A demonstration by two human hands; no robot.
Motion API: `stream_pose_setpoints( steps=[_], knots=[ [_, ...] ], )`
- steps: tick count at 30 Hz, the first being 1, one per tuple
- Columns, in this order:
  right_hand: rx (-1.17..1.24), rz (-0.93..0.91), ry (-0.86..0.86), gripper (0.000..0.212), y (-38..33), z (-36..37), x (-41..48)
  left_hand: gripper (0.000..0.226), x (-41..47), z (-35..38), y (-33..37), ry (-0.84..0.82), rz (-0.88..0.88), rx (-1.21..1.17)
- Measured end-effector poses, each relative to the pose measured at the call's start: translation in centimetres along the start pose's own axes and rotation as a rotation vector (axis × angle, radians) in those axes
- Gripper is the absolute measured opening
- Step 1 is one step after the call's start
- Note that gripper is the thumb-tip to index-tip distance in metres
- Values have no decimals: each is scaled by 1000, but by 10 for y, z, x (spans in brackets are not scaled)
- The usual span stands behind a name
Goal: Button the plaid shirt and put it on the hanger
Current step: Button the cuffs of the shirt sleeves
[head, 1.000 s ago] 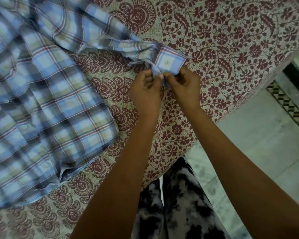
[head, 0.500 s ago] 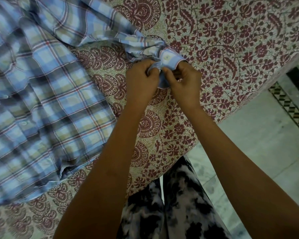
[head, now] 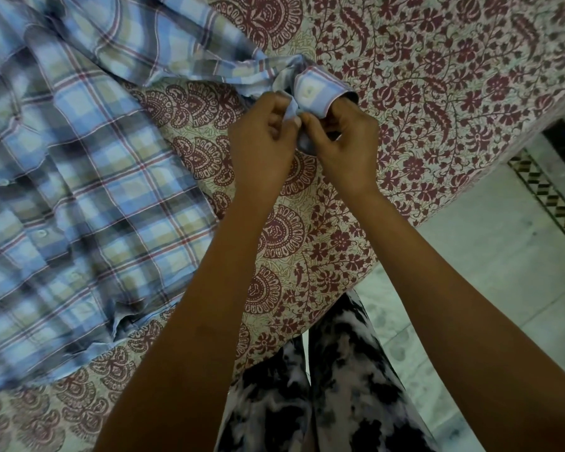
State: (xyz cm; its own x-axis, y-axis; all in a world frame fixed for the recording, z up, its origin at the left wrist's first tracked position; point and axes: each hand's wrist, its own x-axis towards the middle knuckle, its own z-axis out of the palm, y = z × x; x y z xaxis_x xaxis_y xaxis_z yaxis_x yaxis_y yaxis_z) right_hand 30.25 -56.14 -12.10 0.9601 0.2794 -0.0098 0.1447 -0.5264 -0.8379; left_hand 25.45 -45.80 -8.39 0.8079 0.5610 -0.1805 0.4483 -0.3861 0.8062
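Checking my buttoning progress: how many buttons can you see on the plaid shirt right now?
3: one on the cuff above the fingers, and two on the front placket, upper and lower. Others may be hidden by folds or blur.

A bed covered by a cream bedsheet with maroon floral and paisley print (head: 437, 93) fills most of the view. Beside it at the right lies a pale marble tile floor (head: 503, 272) with a dark geometric patterned border strip (head: 548, 197). Black-and-white tie-dye trousers (head: 323, 386) show at the bottom edge.

Plaid shirt (head: 79, 177) on floral-sheeted bed (head: 437, 93)
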Motion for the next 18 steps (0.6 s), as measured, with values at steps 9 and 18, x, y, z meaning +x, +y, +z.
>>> stream_pose_setpoints(
  steps=[9, 18],
  knots=[
    [-76, -24, 100, 37, -4, 8, -6, 13, 9, -9, 3, -103, 1, 17],
    [5, -14, 68, 40, -10, 9, 8, 17, 9, -20, 9, -21, 11, 39]
  ],
)
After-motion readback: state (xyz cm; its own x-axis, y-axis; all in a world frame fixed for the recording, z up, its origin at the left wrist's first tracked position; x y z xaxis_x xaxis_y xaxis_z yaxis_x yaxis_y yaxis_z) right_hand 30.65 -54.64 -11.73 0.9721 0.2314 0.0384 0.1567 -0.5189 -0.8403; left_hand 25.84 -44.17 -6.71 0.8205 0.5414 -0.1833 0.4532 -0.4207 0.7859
